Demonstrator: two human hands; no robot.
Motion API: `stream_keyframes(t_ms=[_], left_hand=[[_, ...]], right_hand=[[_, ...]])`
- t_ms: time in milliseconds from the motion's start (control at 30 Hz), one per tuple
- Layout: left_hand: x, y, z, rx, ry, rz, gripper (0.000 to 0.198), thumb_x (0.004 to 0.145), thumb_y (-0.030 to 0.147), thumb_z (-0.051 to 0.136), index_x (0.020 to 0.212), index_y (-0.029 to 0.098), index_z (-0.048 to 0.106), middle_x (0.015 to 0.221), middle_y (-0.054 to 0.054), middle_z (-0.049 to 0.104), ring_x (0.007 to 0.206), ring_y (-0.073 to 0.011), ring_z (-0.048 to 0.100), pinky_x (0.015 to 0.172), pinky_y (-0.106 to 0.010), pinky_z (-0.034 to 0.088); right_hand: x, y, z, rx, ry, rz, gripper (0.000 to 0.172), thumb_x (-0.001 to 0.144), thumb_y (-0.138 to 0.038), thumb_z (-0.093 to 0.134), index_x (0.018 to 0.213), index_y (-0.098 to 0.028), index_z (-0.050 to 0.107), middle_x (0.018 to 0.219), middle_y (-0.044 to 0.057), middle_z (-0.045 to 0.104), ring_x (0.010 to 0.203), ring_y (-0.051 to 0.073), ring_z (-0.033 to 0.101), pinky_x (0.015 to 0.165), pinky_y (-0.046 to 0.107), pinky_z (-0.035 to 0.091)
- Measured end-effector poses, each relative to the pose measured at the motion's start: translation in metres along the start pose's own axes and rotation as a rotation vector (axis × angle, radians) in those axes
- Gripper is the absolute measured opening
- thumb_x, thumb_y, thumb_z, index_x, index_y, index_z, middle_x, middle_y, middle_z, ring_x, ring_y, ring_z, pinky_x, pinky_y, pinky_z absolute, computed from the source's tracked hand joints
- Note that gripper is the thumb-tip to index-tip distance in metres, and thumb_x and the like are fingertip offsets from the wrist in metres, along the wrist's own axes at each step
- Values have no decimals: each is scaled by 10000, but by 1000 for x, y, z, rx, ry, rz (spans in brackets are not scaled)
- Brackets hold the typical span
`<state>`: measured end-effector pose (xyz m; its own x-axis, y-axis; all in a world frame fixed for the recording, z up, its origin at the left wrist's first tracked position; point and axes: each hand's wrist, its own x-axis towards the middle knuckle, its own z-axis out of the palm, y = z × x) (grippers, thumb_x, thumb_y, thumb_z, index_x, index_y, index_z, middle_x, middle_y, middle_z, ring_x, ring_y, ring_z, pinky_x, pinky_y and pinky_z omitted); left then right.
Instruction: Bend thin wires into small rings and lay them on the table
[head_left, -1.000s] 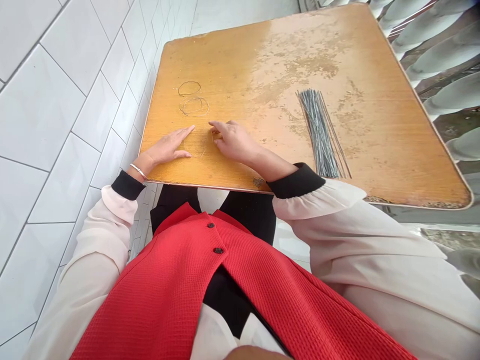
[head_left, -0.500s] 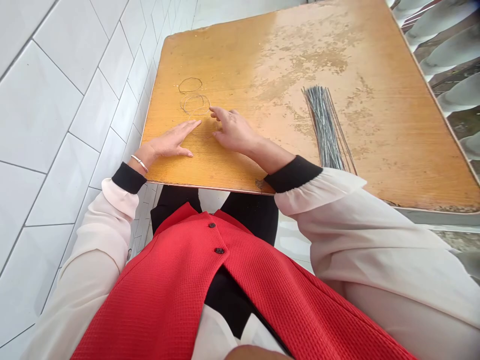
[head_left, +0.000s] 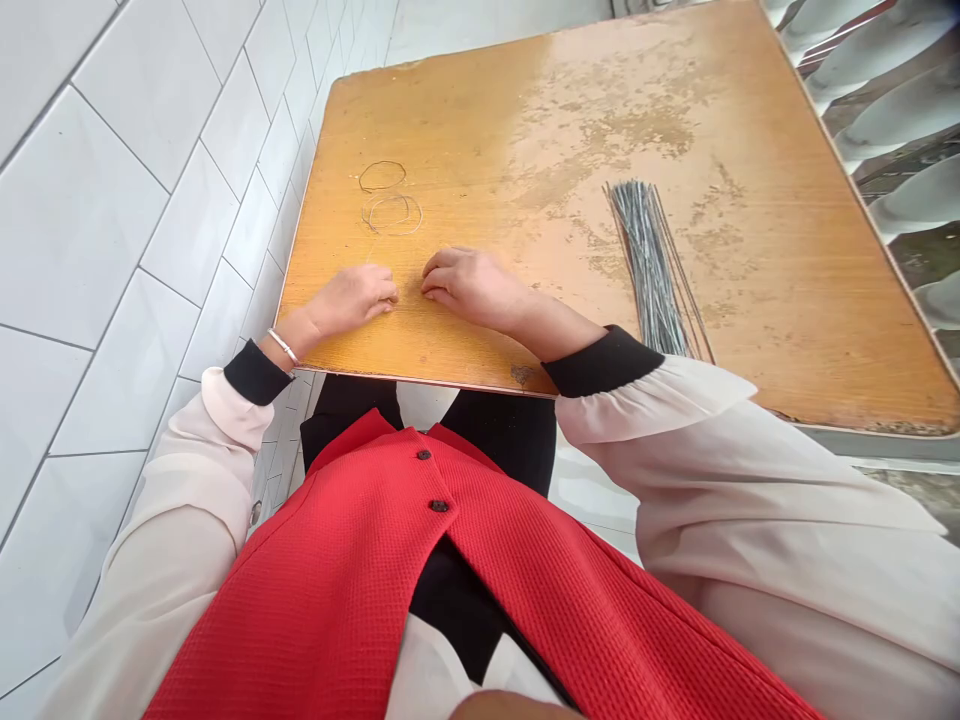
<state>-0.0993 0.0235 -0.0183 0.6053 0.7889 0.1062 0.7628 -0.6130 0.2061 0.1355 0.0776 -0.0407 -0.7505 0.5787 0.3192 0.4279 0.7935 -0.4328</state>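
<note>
My left hand [head_left: 358, 297] and my right hand [head_left: 474, 285] rest close together near the front edge of the worn wooden table [head_left: 525, 120]. Both have their fingers curled under, knuckles up and fingertips facing each other a short gap apart. What they pinch, if anything, is too thin to see. Just beyond them lie two thin wire rings, one [head_left: 392, 213] nearer and one [head_left: 382, 176] farther. A bundle of straight grey wires [head_left: 651, 262] lies to the right of my right hand, reaching to the front edge.
A white tiled wall [head_left: 135, 200] runs along the table's left side. Grey curved slats [head_left: 892, 110] stand beyond its right edge. My red vest and pale sleeves fill the foreground below the table.
Both hands have drawn back toward the front edge, away from the wire rings. Their fingers, stretched flat before, are now curled under.
</note>
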Motion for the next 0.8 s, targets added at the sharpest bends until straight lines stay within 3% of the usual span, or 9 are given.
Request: stream_keyframes(t_ms=[67, 133, 233, 367, 467, 600, 800], left_hand=[[-6, 3, -2, -118, 93, -86, 167, 932, 261, 584, 980, 196, 730, 941, -73, 723, 903, -215, 672, 835, -370, 520], [-7, 0, -2, -213, 267, -224, 192, 926, 298, 620, 1069, 203, 705, 1011, -71, 728, 901, -196, 679, 842, -354, 531], [3, -9, 0, -299, 445, -345, 339, 863, 348, 732, 1167, 211, 669, 1128, -89, 717, 960, -199, 684, 868, -352, 545], [20, -13, 1, -523, 358, -388, 181, 929, 337, 653, 977, 178, 722, 864, -55, 739, 695, -137, 652, 698, -300, 548], [23, -7, -3, -634, 378, -409, 275, 995, 375, 557, 1069, 184, 740, 702, -22, 704, 522, -96, 561, 583, -258, 500], [17, 3, -11, -635, 407, -348, 312, 997, 397, 567, 1184, 221, 744, 625, 12, 661, 569, -102, 616, 672, -246, 519], [15, 9, -19, -535, 363, -307, 287, 1000, 327, 551, 1162, 212, 758, 654, 16, 665, 650, -119, 662, 743, -251, 519]], right_hand=[[-6, -5, 0, 33, -39, -12, 214, 855, -183, 528, 797, -198, 733, 947, 104, 715, 861, 231, 669, 838, 378, 534], [-11, -10, -1, 70, -28, 24, 225, 847, -166, 523, 804, -215, 738, 931, 87, 721, 861, 225, 678, 835, 365, 532], [-14, -17, -1, 100, 4, 67, 232, 827, -157, 527, 831, -223, 750, 948, 81, 740, 889, 234, 692, 831, 374, 538], [-12, -21, 1, 227, 83, 166, 149, 791, -190, 595, 819, -220, 738, 874, 62, 748, 800, 218, 688, 776, 377, 554], [-10, -20, 5, 520, 228, 314, 133, 735, -203, 696, 868, -214, 703, 747, 13, 702, 673, 169, 643, 667, 330, 554], [-8, -22, 5, 864, 394, 442, 291, 714, -132, 766, 972, -216, 661, 674, -42, 615, 606, 104, 582, 614, 256, 534], [-9, -40, -4, 1027, 381, 527, 145, 749, -96, 757, 861, -179, 718, 702, -19, 627, 595, 77, 549, 587, 230, 519]])
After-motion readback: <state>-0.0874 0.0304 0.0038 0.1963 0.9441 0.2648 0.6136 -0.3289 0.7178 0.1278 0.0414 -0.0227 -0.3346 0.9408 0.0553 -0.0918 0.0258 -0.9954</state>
